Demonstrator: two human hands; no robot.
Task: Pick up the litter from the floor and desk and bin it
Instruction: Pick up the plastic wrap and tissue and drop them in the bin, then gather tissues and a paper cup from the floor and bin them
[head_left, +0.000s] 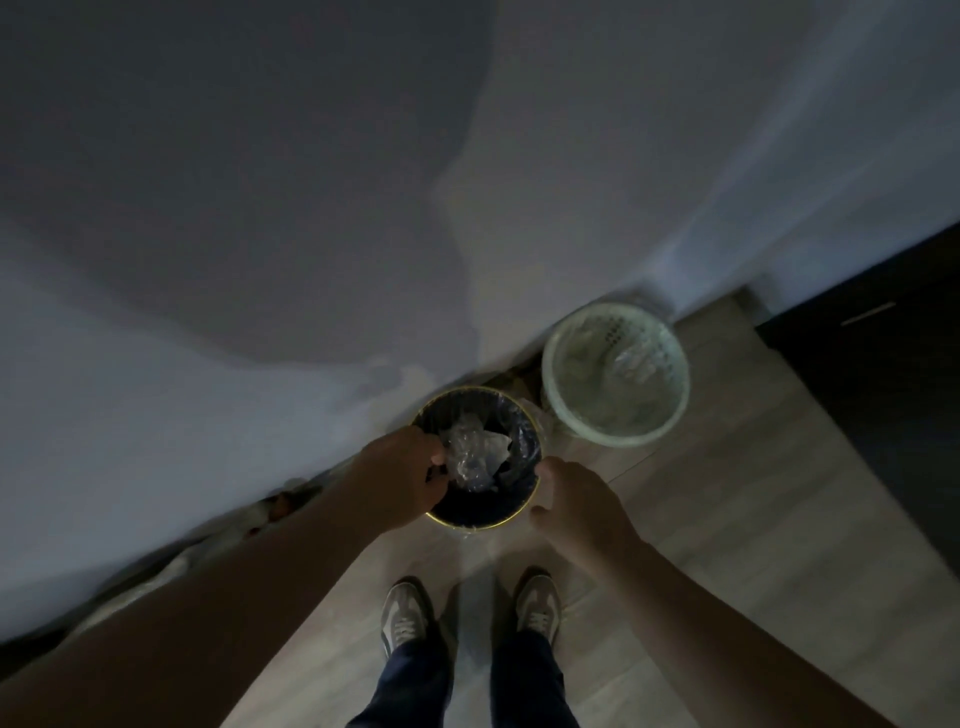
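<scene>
A small dark bin (530, 501) with a gold rim and a black liner stands on the floor by the wall. Crumpled clear plastic litter (475, 454) lies inside it. My left hand (408, 480) hovers over the bin's left rim, fingers loosely curled, with a gap between thumb and fingers and the fingertips right beside the plastic. My right hand (574, 506) hangs at the bin's right rim, loosely curled, nothing visible in it. The view is dim and slightly blurred.
A pale green perforated basket (558, 402) lined with clear plastic stands to the right of the dark bin, against the white wall (260, 234). Dark furniture (883, 395) fills the right side. My two shoes (405, 618) stand on light wood flooring (727, 519).
</scene>
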